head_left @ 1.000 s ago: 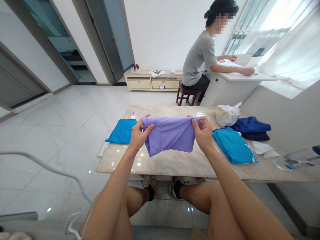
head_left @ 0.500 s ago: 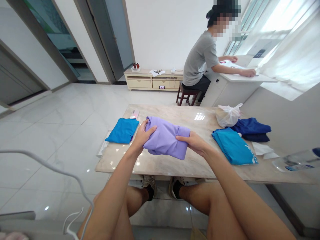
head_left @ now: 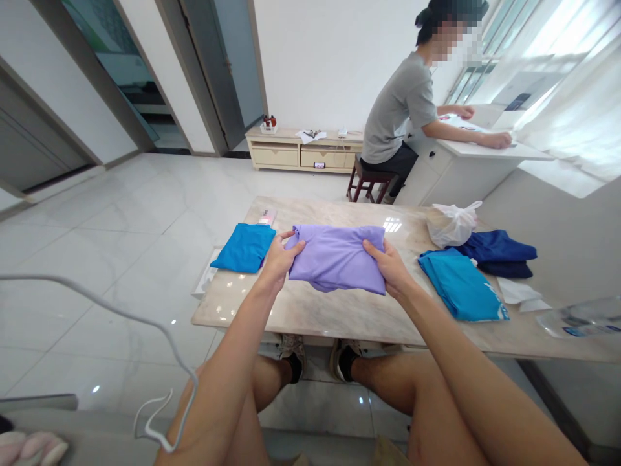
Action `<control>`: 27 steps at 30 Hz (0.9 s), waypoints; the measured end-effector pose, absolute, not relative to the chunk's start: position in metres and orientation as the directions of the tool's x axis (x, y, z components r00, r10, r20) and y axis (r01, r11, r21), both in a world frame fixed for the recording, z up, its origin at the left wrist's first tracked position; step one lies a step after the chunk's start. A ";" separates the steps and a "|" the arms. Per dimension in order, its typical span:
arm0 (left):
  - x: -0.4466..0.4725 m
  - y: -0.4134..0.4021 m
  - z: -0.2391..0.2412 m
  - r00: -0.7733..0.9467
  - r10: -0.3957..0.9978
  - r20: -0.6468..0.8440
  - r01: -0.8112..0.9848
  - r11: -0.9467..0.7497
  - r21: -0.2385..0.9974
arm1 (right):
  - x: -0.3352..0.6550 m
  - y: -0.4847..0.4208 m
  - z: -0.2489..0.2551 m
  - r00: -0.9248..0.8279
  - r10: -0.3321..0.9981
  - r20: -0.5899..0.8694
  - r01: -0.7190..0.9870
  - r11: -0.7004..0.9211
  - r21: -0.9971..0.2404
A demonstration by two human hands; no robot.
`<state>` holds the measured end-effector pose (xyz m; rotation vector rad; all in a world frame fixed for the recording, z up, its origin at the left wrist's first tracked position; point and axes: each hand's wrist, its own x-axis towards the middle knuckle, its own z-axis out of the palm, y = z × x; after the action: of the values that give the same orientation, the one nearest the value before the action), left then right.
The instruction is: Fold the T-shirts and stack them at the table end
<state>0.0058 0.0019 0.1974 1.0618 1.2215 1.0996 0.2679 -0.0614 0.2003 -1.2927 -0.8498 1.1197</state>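
Observation:
Held up over the marble-topped table (head_left: 310, 317) is a folded lilac cloth (head_left: 337, 259), roughly rectangular, with its lower edge hanging loose. My left hand (head_left: 281, 259) grips its left end, thumb on the near face and fingers behind. On the right end my right hand (head_left: 391, 265) closes the same way, the thumb pressing a crease into the cloth. To the left of my left hand lies a folded blue cloth (head_left: 245, 248). Beyond my right hand sits a folded turquoise cloth (head_left: 460, 285) with white print near its corner.
Dark blue cloth (head_left: 502, 252), a white plastic bag (head_left: 451, 223), white paper (head_left: 521, 292) and a clear bottle (head_left: 582, 317) lie at the table's right. A pink card (head_left: 267, 216) is at the far left edge. Another person (head_left: 398, 110) sits at a white desk. A white cable (head_left: 121, 310) loops at left.
The lilac cloth has been drawn out flatter and wider, as my right hand moved right and up to its end. The whole view has shifted slightly.

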 end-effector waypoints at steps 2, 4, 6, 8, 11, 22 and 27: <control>0.004 0.004 0.196 -0.008 0.990 -0.143 0.031 0.143 0.989 | 0.277 -0.061 0.199 0.320 0.944 -0.086 -0.142 -0.041 -0.989; 0.003 0.004 0.197 -0.085 0.993 -0.085 0.121 0.095 0.988 | 0.284 -0.060 0.196 0.348 0.932 -0.106 -0.125 -0.066 -0.990; 0.002 0.003 0.202 -0.149 0.988 -0.031 0.117 0.049 0.992 | 0.288 -0.060 0.190 0.380 0.911 -0.163 -0.116 -0.128 -0.985; -0.003 0.001 0.211 -0.165 0.986 -0.026 -0.004 0.025 1.000 | 0.287 -0.057 0.181 0.397 0.890 -0.225 -0.108 -0.199 -0.974; -0.026 0.004 0.225 -0.210 0.976 -0.060 -0.251 0.005 0.968 | 0.277 -0.043 0.170 0.353 0.894 -0.276 -0.057 -0.274 -0.960; -0.152 0.009 0.204 -0.654 0.726 -0.213 -0.589 -0.312 0.746 | 0.098 0.123 0.222 0.046 0.999 -0.012 -0.250 0.000 -0.968; -0.173 0.000 0.200 -0.742 0.657 -0.135 -0.495 -0.401 0.771 | 0.017 0.170 0.176 0.214 0.976 0.041 -0.180 0.080 -0.980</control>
<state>-0.1731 -0.0003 0.1998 0.2478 1.0998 2.1578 0.0168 0.1702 0.1760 -1.1195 -0.9473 1.0948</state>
